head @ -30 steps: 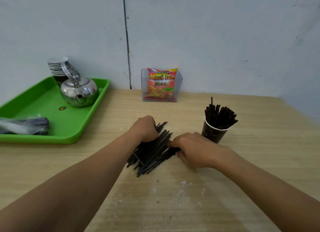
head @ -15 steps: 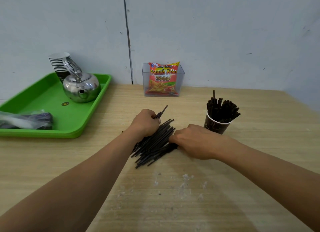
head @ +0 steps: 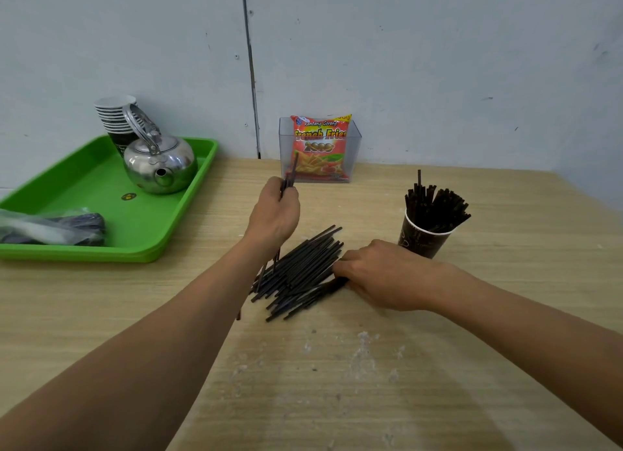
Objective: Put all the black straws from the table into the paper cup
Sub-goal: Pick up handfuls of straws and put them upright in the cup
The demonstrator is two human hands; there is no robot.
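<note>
A heap of black straws [head: 300, 271] lies on the wooden table [head: 337, 383] in the middle. My left hand [head: 274, 214] is lifted above the heap's left side and grips a few black straws [head: 290, 174], whose ends stick up past the fingers and down below the wrist. My right hand [head: 384, 275] rests on the heap's right end, fingers curled round some straws there. Just behind that hand stands the dark paper cup [head: 423, 238], upright and holding many black straws [head: 435, 207].
A green tray [head: 101, 221] at the left carries a steel kettle [head: 158, 164], a stack of paper cups [head: 114, 116] and a plastic-wrapped bundle [head: 50, 229]. A clear box with a red snack bag [head: 320, 150] stands against the back wall.
My left hand has risen from the heap and away from me, taking a few straws with it. My right hand has stayed on the heap's right end.
</note>
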